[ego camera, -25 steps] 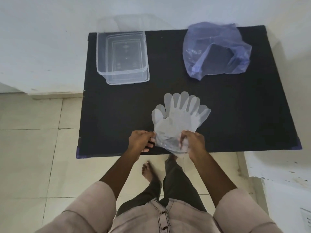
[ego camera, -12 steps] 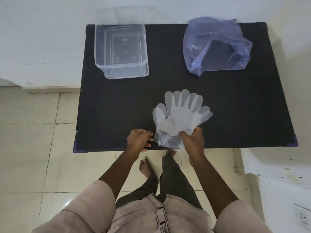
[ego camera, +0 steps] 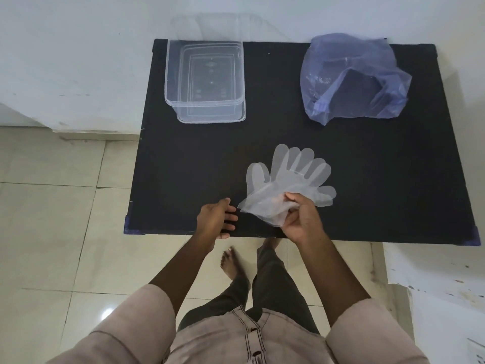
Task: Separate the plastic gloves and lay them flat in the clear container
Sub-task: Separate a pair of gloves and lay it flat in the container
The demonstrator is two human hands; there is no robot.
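A stack of thin clear plastic gloves lies fanned out near the front of the black table, fingers pointing away from me. My right hand pinches the cuff end of the gloves, which is bunched and lifted. My left hand rests just left of the cuff with fingers spread, holding nothing; its fingertips are close to the cuff's corner. The clear container stands at the back left of the table and has nothing in it.
A crumpled bluish plastic bag lies at the back right of the table. The table stands against a white wall, with tiled floor to the left. My bare foot and legs show below the table's front edge.
My left hand has let go of the cuff and opened. My right hand has turned and gathered the cuff end up, and the gloves have shifted slightly to the right.
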